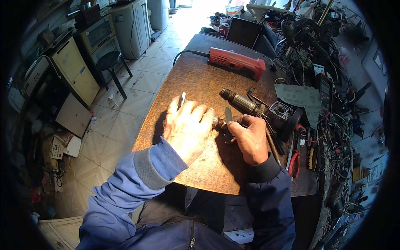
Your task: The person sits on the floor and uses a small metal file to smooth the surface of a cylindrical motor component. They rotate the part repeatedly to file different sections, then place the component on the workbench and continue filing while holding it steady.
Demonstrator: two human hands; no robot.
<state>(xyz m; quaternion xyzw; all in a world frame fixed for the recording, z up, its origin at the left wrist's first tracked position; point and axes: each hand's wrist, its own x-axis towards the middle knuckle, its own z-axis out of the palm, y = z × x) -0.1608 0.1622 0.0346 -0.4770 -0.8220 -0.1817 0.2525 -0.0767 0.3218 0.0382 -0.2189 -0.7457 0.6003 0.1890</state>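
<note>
My left hand [189, 127] is closed over a motor armature [215, 121], whose copper-coloured commutator end sticks out toward my right hand. A pale, flat-sided end [182, 99] shows beyond the left fingers; whether it belongs to the same armature I cannot tell. My right hand [251, 137] pinches a narrow grey-green strip [228, 114] between thumb and fingers, right beside the commutator. The strip's colour resembles the sheet of abrasive paper [298, 98] at the right. A second armature [241, 102] lies on the wooden table [187, 79] just beyond my hands.
A red power-tool housing [236, 62] with a black cord lies at the table's far side. Right of my hands are a metal gear housing [281, 110], red-handled pliers [294, 163] and other tools. Tangled wires [333, 150] crowd the right side. A black stool [110, 61] stands on the left floor.
</note>
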